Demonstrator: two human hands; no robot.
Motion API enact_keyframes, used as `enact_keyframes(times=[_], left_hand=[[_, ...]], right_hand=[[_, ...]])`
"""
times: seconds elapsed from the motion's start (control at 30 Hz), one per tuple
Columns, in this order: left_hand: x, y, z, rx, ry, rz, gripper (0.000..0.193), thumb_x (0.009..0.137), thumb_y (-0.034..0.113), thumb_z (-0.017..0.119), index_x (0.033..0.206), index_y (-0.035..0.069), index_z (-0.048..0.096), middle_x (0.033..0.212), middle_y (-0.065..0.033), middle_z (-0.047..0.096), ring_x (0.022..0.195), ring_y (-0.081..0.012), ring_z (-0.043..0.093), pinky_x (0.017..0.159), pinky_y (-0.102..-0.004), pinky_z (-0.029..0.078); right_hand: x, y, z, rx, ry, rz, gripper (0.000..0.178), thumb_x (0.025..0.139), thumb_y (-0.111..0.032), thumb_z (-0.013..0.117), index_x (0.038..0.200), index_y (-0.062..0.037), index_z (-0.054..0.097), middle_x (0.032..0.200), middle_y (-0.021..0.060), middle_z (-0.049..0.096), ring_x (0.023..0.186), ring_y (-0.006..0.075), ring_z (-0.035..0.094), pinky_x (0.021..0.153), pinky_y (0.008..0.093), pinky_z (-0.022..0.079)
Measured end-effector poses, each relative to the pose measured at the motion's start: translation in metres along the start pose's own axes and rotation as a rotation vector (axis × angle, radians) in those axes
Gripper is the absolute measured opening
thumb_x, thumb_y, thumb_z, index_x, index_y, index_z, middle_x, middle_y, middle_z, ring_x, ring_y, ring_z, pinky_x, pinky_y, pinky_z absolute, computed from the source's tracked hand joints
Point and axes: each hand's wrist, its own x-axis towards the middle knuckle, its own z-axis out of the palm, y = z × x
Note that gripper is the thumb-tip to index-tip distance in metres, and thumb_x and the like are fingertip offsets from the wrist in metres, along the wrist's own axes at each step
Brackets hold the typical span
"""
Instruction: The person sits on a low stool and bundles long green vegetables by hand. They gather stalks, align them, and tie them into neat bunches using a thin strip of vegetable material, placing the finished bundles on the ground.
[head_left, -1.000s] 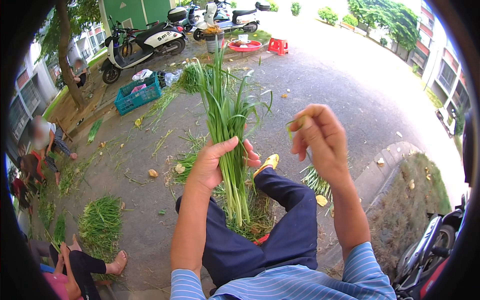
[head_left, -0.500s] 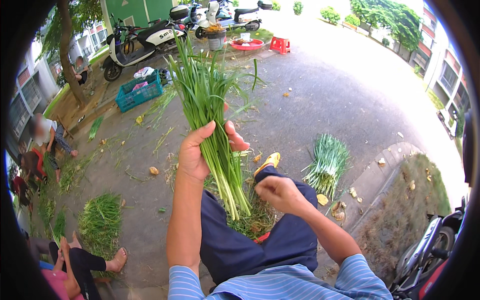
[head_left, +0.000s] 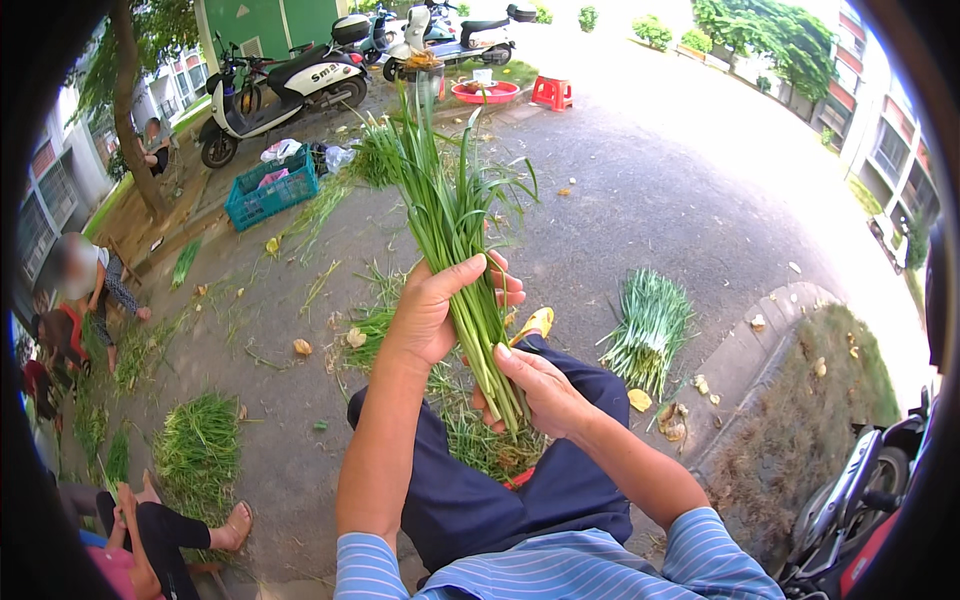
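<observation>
A: Grey pavement [head_left: 640, 190] is spreading out ahead, with a scooter [head_left: 285, 95] standing at the upper left. What is bounding it on the right?

B: A curved kerb [head_left: 752, 378] is running along there, edging a patch of dry grass [head_left: 810, 420]. A crate [head_left: 272, 190] is sitting at the left, and a red stool [head_left: 552, 93] is standing farther off.

A: And nearer the person?

B: One pile [head_left: 650, 325] of greens is lying between the right leg and the kerb; another pile [head_left: 198, 445] is lying well off to the left. Pavement is stretching between each pile and the knees.

A: Where is the bundle [head_left: 440, 190]?

B: It is hanging above the gap between the knees, leaning with its leaves up and to the left and its stalk ends down. Loose trimmings [head_left: 480, 455] are lying below it.

A: How are the fingers standing?

B: The left hand [head_left: 425, 315] is gripping the middle, its thumb crossing the front and its other fingers reaching out past the right side, parted by the bundle's width. The right hand [head_left: 545, 392] is closing round the lower stalks, thumb in front, fingertips showing beyond them.
</observation>
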Motion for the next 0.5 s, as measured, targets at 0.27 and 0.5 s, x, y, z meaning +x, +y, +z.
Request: enact_keyframes(times=[0.27,0.5], left_hand=[[0.001,-0.02,0.012,0.146,0.027,0.04,0.023,0.09,0.013,0.059,0.11,0.004,0.054,0.092,-0.0077,0.062,0.08,-0.0216,0.065,0.072,-0.0384,0.056],[-0.007,-0.074,0.023,0.593,0.036,0.267,0.014,0.091,0.014,0.06,0.1,0.003,0.061,0.094,-0.0034,0.065,0.086,-0.0105,0.057,0.076,-0.0277,0.046]], right_hand=[[0.012,-0.02,-0.012,-0.378,0.102,-0.26,0.054,0.082,-0.041,0.071,0.111,0.0022,0.055,0.093,0.0029,0.057,0.082,0.008,0.053,0.07,0.0244,0.045],[-0.005,-0.008,-0.044,-0.254,0.005,-0.194,0.033,0.076,-0.011,0.075,0.1,0.0028,0.056,0.08,0.0058,0.064,0.072,0.0122,0.061,0.069,0.0258,0.049]])
